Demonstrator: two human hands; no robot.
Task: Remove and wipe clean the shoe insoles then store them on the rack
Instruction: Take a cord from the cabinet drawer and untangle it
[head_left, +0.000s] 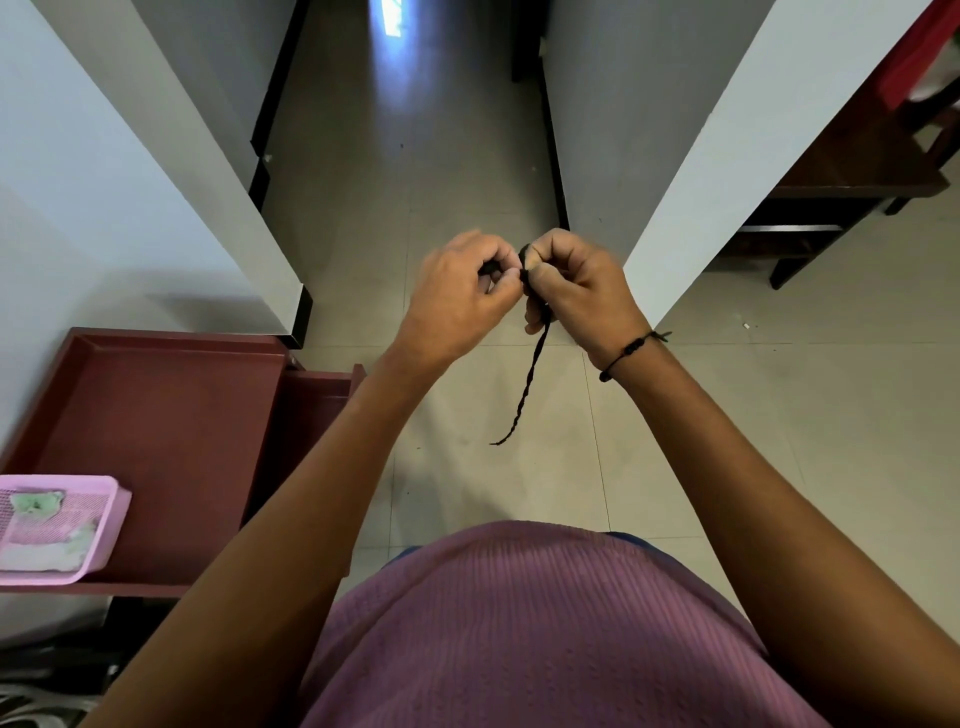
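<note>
Both hands are raised in front of me over the tiled floor. My left hand (460, 291) and my right hand (576, 283) meet at the fingertips and pinch a black twisted cord (530, 379). Its upper part is bunched between the fingers, and its loose end hangs down to about mid-frame. No shoes or insoles are in view. The dark red rack (171, 415) stands at the lower left against the wall, apart from both hands.
A pink plastic basket (111, 525) with cloths inside sits on the rack's top near its front edge. White wall corners flank a corridor ahead. A dark wooden table (841, 171) stands at the right. Open tiled floor lies under the hands.
</note>
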